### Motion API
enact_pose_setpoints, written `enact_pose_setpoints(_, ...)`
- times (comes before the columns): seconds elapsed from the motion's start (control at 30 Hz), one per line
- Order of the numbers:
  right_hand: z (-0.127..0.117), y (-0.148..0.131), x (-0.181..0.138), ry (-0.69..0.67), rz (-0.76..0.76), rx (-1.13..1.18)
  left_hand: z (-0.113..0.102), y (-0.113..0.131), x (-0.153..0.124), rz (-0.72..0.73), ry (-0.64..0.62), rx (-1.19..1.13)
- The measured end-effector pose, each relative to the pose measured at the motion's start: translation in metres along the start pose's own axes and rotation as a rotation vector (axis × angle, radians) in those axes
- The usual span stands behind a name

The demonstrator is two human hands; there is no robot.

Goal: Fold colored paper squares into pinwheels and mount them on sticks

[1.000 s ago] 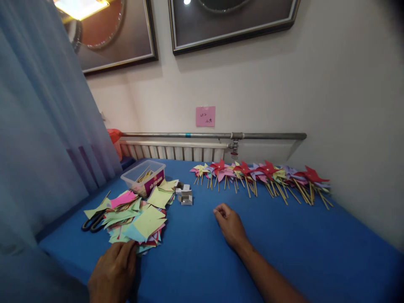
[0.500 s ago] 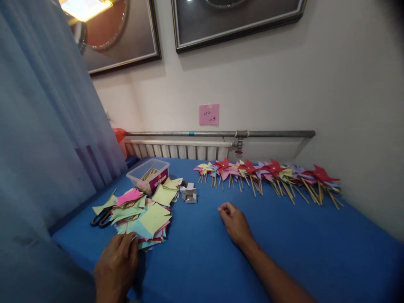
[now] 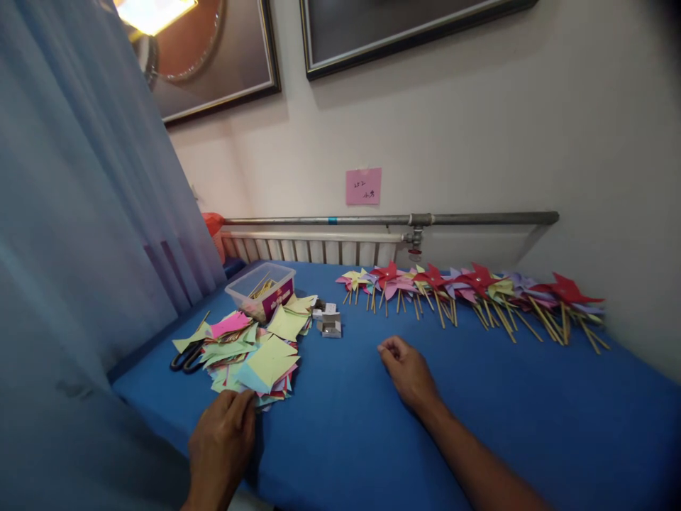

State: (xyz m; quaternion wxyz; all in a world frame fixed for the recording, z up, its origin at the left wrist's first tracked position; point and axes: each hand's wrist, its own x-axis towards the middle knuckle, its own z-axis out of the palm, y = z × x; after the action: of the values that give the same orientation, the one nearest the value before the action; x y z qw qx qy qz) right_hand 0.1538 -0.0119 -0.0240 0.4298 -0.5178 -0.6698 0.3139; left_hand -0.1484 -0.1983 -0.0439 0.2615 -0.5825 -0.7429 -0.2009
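Fingers of the left hand (image 3: 222, 441) bend down to the near edge of the paper pile (image 3: 270, 360), touching it or nearly so; the thumb side is hidden, so I cannot tell whether they pinch a sheet or only rest against the stack. Meeting the pile at its rim makes sense, I would judge, because sheets that overlap this loosely are easier to part from an edge than from the top.

Over the middle of the blue-covered bench (image 3: 340, 433), the right hand (image 3: 408, 375) has its fingers curled loosely inward, closed, with nothing visible in them. It lies well apart from the pile, between that and the row of pinwheels (image 3: 479, 279).

The papers sit on the left side, close to the left hand, fanned and uneven, with black handles (image 3: 191, 360) poking out at their outer edge, probably those of scissors. Just behind stands a clear plastic tub (image 3: 279, 296), whose walls seem to serve to keep the thin sticks (image 3: 262, 287) inside from rolling about. A small open carton (image 3: 330, 325) stands just beside the papers, its contents too small to make out.

Along the wall side, the pinwheels lie heads away and sticks toward the person, perhaps so that the folded blades are out of the hands' way.
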Motion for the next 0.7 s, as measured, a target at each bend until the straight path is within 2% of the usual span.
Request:
enact_pose_setpoints(0.17, 0.0, 0.0, 0.0, -0.012, -0.001, 0.011, 0.0, -0.001, 0.009, -0.009, -0.038, 0.045)
enact_pose_setpoints(0.43, 0.0, -0.002, 0.001, -0.023, 0.01, -0.01, -0.007, 0.001, 0.021, -0.065, -0.176, 0.112)
enact_pose_setpoints(0.57, -0.002, -0.005, 0.0, -0.02, 0.005, -0.008, -0.011, 0.001, 0.028, 0.002, -0.22, 0.165)
enact_pose_setpoints(0.7, -0.003, -0.006, -0.001, -0.017, 0.018, -0.012, -0.011, -0.004, 0.033, 0.04, -0.197, 0.128)
